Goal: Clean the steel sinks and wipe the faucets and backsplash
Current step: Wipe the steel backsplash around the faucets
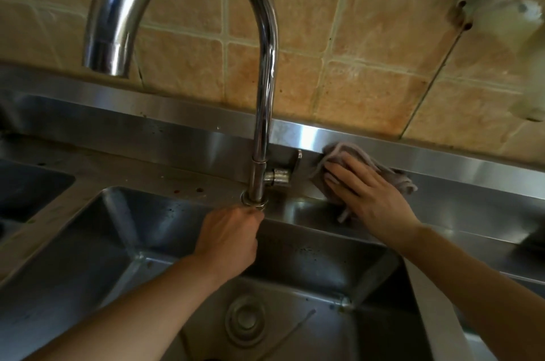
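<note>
A tall chrome gooseneck faucet (pixel 264 113) rises from the steel backsplash (pixel 165 136) above the middle steel sink (pixel 124 231). My left hand (pixel 228 238) grips the faucet's base just under the pipe, fingers curled round the fitting. To the right, my right hand (pixel 368 192) lies flat with straight fingers on a grey-pink cloth (pixel 348 154), pressing it against the steel backsplash beside the faucet's wall mount (pixel 283 175). The sink drain (pixel 246 321) shows below my left forearm.
Tan tiles (pixel 368 45) with pale grout cover the wall above the steel. A second basin (pixel 26 186) lies at the left edge. A white fixture (pixel 519 24) hangs on the wall at the upper right. Small dark specks dot the ledge behind the sink.
</note>
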Motion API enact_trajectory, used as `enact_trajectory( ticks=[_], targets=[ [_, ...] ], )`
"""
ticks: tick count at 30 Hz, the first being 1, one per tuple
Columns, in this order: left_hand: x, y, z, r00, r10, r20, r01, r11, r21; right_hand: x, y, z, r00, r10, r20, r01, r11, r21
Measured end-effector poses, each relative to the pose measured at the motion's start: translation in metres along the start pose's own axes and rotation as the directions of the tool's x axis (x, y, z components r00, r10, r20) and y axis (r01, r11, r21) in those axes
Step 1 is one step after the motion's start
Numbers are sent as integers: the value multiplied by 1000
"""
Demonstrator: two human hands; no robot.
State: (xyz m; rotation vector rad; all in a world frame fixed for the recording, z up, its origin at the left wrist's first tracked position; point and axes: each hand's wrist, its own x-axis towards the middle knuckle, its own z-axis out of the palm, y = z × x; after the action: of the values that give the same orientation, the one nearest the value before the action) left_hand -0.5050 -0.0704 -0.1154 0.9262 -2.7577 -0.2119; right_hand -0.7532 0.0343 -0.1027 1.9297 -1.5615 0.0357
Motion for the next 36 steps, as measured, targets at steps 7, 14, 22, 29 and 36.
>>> enact_trajectory(
  ticks=[7,14,22,29,36],
  targets=[
    [9,3,-3,997,-35,-73,39,998,45,28,-5,20,968,-154,199,178,978,-110],
    [7,5,-4,995,-50,-88,52,998,23,-9,21,3,976,-193,103,196,981,-19],
    [5,3,-4,998,-38,-57,38,999,10,29,-63,18,971,126,205,-207,871,446],
    [7,4,-7,996,-72,-45,75,995,68,61,-78,15,867,193,460,-402,816,416],
    [9,9,-9,997,-70,20,69,995,68,-37,-23,-3,696,458,553,-666,700,258]
  ],
)
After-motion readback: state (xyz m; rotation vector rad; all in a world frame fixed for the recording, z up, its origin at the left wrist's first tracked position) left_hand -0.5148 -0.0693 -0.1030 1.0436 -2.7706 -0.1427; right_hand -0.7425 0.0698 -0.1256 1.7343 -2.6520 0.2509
